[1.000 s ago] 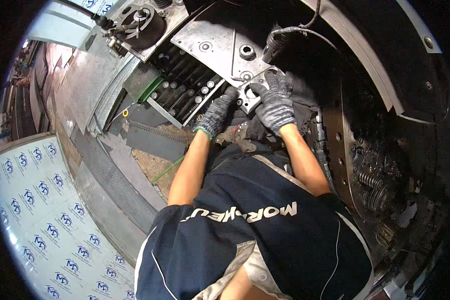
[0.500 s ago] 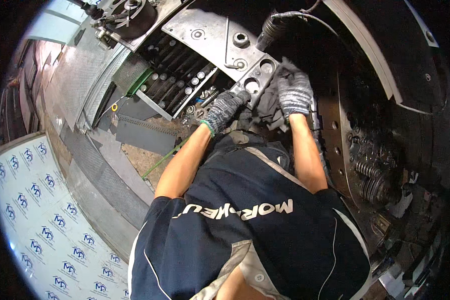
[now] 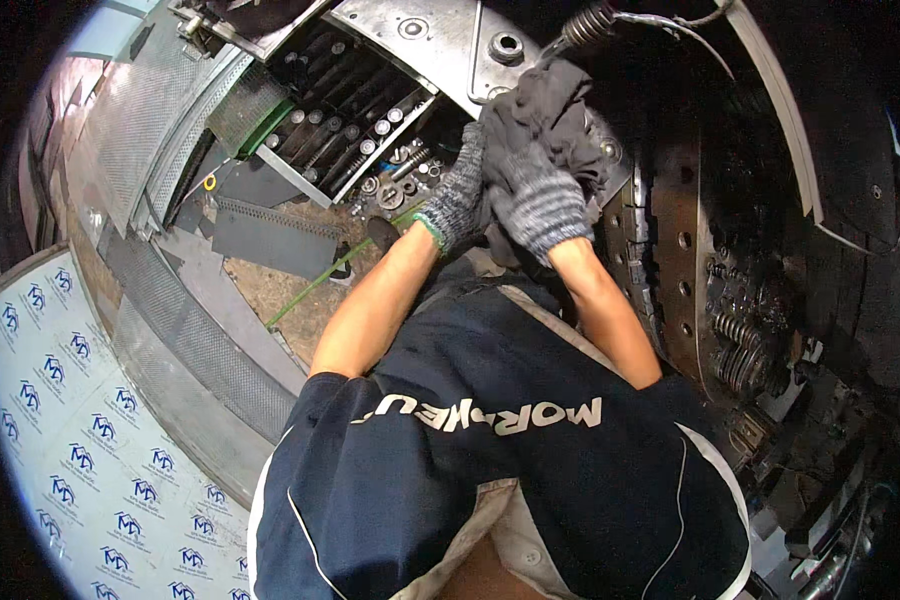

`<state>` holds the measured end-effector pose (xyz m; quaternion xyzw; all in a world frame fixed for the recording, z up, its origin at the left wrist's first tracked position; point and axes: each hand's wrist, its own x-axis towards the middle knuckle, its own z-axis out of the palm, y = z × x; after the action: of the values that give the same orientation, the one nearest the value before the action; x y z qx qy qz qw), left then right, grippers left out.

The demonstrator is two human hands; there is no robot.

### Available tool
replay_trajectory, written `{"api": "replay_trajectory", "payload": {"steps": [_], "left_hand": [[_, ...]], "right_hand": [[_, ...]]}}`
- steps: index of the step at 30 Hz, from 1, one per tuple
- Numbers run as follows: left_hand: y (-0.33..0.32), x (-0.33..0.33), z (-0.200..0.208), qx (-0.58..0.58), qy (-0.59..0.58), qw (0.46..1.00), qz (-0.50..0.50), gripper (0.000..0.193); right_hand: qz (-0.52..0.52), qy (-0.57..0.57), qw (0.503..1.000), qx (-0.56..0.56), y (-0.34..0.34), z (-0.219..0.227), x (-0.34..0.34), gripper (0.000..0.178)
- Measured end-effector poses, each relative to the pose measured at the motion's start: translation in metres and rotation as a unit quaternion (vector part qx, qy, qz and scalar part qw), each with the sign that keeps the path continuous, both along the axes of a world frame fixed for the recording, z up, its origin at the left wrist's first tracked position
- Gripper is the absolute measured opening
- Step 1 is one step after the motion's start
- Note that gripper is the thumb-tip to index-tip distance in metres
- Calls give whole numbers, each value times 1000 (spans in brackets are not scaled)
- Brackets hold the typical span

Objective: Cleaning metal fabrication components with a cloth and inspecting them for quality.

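Note:
Both hands wear grey-and-white knit gloves and work close together at the bench's near edge. My right hand (image 3: 540, 200) is closed on a dark grey cloth (image 3: 545, 110), which bunches up beyond the fingers. My left hand (image 3: 457, 195), its cuff edged in green, is against the cloth's left side, fingers pointing away from me and partly hidden. The metal block with round holes seen in the earlier frame is covered now. Just beyond the cloth, a round metal collar (image 3: 506, 46) sits on the steel plate (image 3: 445, 50).
Left of the plate, an open drawer (image 3: 340, 120) holds rows of cylindrical tools. Loose metal fittings (image 3: 400, 175) lie near my left wrist. A dark ribbed tool (image 3: 588, 25) with a cable is beyond the cloth. Oily machinery with coil springs (image 3: 740, 345) stands at right.
My right hand has swung left with the cloth, over the holed block and up against my left hand. The whole view has shifted a little.

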<state>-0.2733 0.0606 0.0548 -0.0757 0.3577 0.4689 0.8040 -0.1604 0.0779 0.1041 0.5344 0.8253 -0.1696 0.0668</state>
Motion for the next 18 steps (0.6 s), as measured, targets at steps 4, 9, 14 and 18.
{"api": "replay_trajectory", "payload": {"steps": [4,9,14,18], "left_hand": [[3,2,-52,90,-159,982,-40,69],[8,8,-81,14,74,990,-117,54],[16,4,-56,196,426,856,-216,53],[22,2,-97,412,668,593,-179,53]], "right_hand": [[17,13,1000,-14,8,6,51,40],[-227,113,962,103,41,1,93,30],[-69,16,983,167,33,-17,49,42],[30,-14,999,17,11,15,40,43]]}}
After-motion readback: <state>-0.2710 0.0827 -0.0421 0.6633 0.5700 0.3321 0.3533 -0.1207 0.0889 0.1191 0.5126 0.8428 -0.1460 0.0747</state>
